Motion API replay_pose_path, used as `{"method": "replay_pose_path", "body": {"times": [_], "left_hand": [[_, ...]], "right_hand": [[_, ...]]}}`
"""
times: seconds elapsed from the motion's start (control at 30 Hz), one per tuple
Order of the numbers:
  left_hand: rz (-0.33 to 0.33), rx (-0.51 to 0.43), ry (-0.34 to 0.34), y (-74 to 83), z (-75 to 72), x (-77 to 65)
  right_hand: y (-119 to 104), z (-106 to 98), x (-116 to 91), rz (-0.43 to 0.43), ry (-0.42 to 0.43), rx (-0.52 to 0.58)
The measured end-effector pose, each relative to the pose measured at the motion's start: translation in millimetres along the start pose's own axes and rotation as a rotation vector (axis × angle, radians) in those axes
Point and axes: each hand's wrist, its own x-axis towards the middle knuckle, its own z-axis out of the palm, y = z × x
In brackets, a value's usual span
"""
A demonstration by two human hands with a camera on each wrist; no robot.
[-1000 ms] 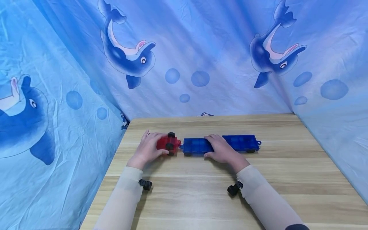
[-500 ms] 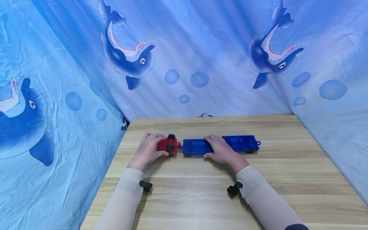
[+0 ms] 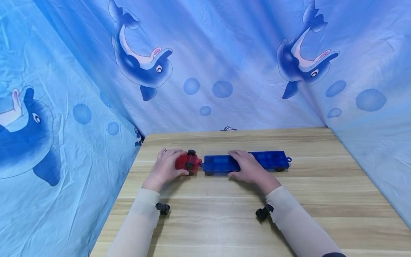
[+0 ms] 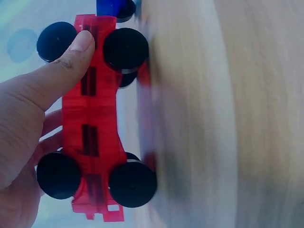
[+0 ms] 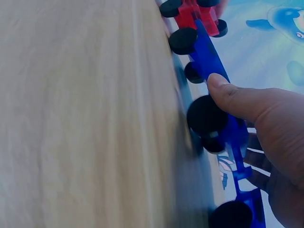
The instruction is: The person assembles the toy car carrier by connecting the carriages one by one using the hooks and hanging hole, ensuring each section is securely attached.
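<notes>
A see-through red toy car (image 3: 182, 162) with black wheels above and below its body stands on the table's left part. My left hand (image 3: 165, 167) grips it, thumb (image 4: 81, 42) on the near side and the other fingers behind. A blue toy wagon (image 3: 218, 163) adjoins its right end, the blue hitch right at the red car's end. My right hand (image 3: 247, 167) holds this wagon near its right end, thumb (image 5: 221, 83) against the near side and fingers beyond. Another blue wagon (image 3: 269, 160) continues the row to the right; my hand hides where the two blue wagons meet.
The wood-grain table (image 3: 212, 221) reaches to a blue dolphin-print cloth (image 3: 205, 53) behind and at the sides. A small ring (image 3: 289, 159) sticks out from the far right wagon. Small black cameras (image 3: 163, 208) sit on both wrists.
My right hand has shifted very slightly to the right on the blue wagon. The left hand, the red car and the wagons keep nearly the same places.
</notes>
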Motion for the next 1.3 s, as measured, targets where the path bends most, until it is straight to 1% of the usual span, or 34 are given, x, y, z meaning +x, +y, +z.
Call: {"method": "replay_pose_path", "body": {"times": [0.07, 0.17, 0.33, 0.43, 0.57, 0.67, 0.77, 0.87, 1.03, 1.3], "left_hand": [[0.003, 0.01, 0.005, 3.4, -1.2, 1.1], [0.027, 0.006, 0.018, 11.3, -3.7, 3.2], [0.098, -0.016, 0.06, 28.9, -6.9, 6.4], [0.154, -0.019, 0.089, 41.3, -6.8, 8.7], [0.225, -0.02, 0.101, 59.7, -1.2, 13.9], [0.26, -0.021, 0.078, 73.3, 7.2, 18.8], [0.288, -0.023, 0.04, 86.1, 16.7, 23.5], [0.291, -0.027, 0.0, 97.0, 25.8, 27.6], [0.257, -0.037, -0.052, 110.1, 37.7, 33.2], [0.23, -0.043, -0.083, 123.6, 53.6, 42.5]], "right_hand": [[2.9, -2.7, -3.2, 0.01, 0.013, 0.006], [7.5, -7.1, -9.0, 0.026, 0.037, 0.01], [14.8, -14.3, -16.9, 0.019, 0.095, 0.043], [20.9, -18.7, -20.2, 0.004, 0.117, 0.049], [30.7, -25.2, -24.5, 0.022, 0.114, 0.043], [37.6, -30.2, -27.8, 0.053, 0.105, 0.037], [43.7, -34.6, -30.7, 0.076, 0.106, 0.032], [49.1, -37.6, -33.0, 0.083, 0.112, 0.027], [56.3, -39.6, -34.9, 0.092, 0.103, 0.012], [62.5, -44.7, -39.1, 0.115, 0.096, 0.002]]}}
